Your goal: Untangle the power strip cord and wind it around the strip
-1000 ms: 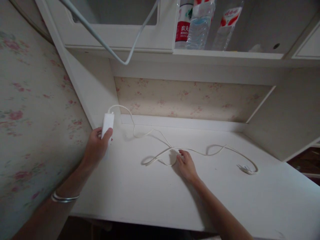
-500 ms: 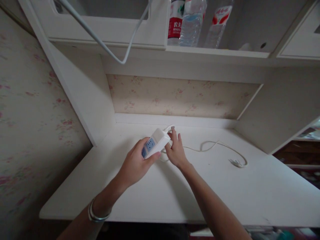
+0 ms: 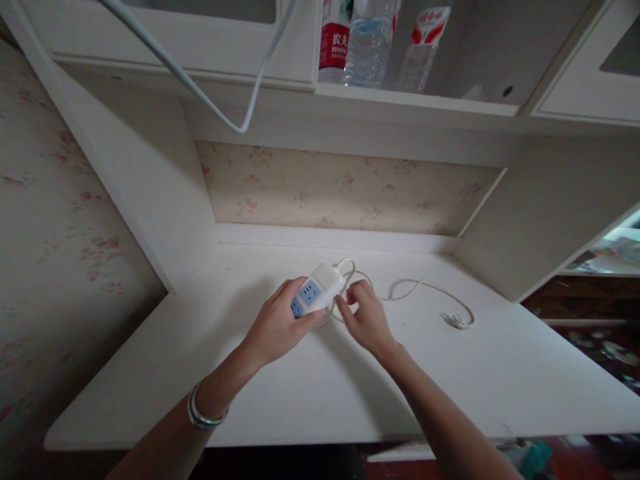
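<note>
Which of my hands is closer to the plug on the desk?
Right. Your right hand is to the left of the plug, apart from it; your left hand, holding the power strip, is farther left.

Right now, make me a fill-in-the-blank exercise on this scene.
The left hand holds the white rectangular plastic power strip, whose square sockets are ____.
The pale pronged plug lies to the ____ of the right hand.
Clear plastic bottles stand on a shelf ____ the white desk.
Missing words: blue; right; above.
</note>
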`<state>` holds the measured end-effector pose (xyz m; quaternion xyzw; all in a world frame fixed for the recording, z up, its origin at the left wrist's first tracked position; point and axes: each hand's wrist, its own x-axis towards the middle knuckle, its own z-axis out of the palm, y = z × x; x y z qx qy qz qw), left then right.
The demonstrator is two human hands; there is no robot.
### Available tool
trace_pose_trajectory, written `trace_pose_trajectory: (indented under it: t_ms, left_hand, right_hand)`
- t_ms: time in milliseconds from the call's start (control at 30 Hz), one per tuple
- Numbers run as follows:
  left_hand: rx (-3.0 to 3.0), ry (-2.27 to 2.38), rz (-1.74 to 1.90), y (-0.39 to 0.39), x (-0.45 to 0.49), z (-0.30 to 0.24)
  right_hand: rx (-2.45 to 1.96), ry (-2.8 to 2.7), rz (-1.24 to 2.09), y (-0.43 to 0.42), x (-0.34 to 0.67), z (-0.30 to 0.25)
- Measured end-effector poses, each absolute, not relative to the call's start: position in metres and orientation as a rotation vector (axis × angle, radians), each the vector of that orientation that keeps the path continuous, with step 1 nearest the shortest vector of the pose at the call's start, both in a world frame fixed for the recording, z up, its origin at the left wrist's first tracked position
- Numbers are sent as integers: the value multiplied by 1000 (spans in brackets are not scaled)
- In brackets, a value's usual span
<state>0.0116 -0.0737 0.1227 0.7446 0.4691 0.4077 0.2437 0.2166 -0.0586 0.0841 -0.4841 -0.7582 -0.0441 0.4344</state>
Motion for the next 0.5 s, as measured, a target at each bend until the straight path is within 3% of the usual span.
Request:
trace_pose_trajectory:
  t_ms: [100, 167, 367, 500]
  left_hand:
    - [2130, 1276, 1041, -80, 6, 130]
    - [2199, 1270, 1016, -84, 3, 136]
    - [2343, 1384, 1015, -86, -8, 147]
    - [2389, 1679, 968, -80, -16, 150]
  right_hand:
    - [-1147, -1482, -175, -52, 226, 108]
    - [-1082, -1549, -101, -45, 227, 121]
    - [-1116, -1886, 702, -28, 224, 122]
    - [-1219, -2017, 545, -33, 216, 118]
